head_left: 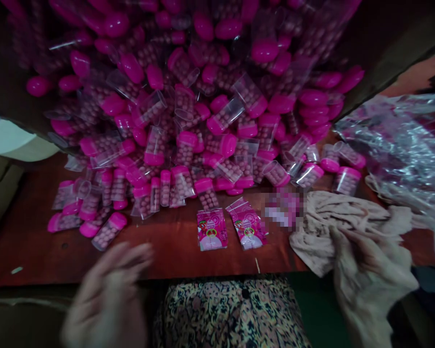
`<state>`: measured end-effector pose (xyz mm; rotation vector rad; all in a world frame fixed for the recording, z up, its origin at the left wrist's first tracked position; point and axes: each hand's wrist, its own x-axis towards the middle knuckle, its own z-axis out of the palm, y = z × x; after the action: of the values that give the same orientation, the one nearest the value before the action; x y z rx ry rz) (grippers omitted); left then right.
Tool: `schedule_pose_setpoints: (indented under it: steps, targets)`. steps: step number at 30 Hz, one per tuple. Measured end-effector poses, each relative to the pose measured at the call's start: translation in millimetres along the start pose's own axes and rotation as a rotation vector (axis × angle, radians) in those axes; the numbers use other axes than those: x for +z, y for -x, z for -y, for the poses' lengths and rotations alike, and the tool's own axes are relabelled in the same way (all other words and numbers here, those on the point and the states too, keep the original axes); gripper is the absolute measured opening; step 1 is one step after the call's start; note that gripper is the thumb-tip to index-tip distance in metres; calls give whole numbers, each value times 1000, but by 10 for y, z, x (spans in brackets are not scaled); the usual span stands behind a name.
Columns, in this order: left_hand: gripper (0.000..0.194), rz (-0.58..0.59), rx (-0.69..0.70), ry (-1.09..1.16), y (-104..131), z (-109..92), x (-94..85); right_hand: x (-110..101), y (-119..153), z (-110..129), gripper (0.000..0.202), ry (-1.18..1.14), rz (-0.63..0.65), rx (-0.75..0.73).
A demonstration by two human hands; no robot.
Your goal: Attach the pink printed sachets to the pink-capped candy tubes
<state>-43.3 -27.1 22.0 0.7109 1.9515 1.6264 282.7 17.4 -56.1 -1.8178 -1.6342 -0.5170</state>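
My left hand (110, 295) is smeared by motion over the front edge of the table, below a small clear jar with a pink lid (110, 231). Its fingers look bent, but I cannot make out whether anything is between them. On the right, my right hand (371, 270) has its thumb and fingers drawn together on a crumpled beige cloth (342, 212). Two pink printed packets (212, 231) lie side by side on the table between my hands. A third pink item beside the cloth is blurred out.
A large heap of pink-lidded jars (184, 145) filled with small pink balls covers the back of the reddish table (159, 246). Crinkled clear plastic (402, 140) lies at the right. A white rounded object (18, 142) stands at the left. Patterned clothing (232, 314) shows below the edge.
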Motion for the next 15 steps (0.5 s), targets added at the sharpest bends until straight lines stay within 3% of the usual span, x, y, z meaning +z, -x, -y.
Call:
schedule_pose_setpoints:
  steps: [2,4,5,7,9,12,15]
  targets:
    - [17,465,162,-149,285,-32,410,89,-8,-63,21,-19,-68,11]
    - [21,943,502,-224,588,-18,857,148,-13,-125,24,-55,-54,27]
    - [24,1064,693,-290,723,10,1062,162,-12,-145,26,-76,-49,36]
    - [31,1095,1013,-562,926,94,1397,165,-3,-154,28,-121,-40,77]
    - [29,1034,1192,-722,1030,183,1614,150,12,-133,25,-165,-11,133]
    - [26,1069,1211,-744,1021,245,1737,128,27,-107,20,-182,-9,159]
    - [26,1151,1152,-690,904,207,1640,81,5,-77,15,-165,23,135]
